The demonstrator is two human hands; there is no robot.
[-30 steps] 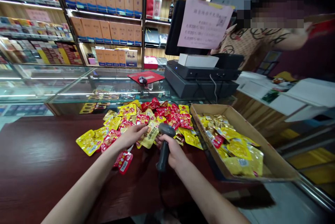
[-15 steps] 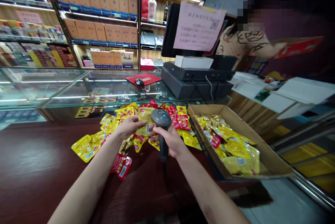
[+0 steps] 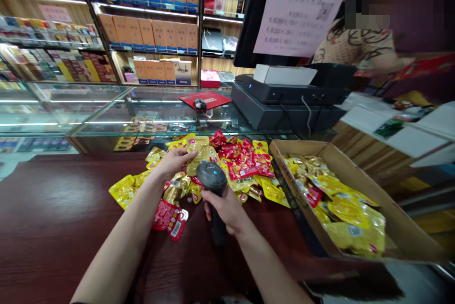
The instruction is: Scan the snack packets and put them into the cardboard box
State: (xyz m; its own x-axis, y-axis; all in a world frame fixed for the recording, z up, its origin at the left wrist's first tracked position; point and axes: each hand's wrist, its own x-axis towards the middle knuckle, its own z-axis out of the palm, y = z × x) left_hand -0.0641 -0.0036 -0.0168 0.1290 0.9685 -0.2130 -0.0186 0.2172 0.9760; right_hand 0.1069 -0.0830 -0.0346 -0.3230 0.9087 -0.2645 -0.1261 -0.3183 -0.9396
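head: scanner in right hand

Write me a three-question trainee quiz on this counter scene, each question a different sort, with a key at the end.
1. What does the right hand hold?
A) a bottle
B) a handheld scanner
C) a sheet of paper

2. True or false: the left hand is empty.

3. Fill in, from the person's side: the open cardboard box stands to the ____ of the heaped packets.

Key:
1. B
2. False; it holds a gold-coloured packet.
3. right
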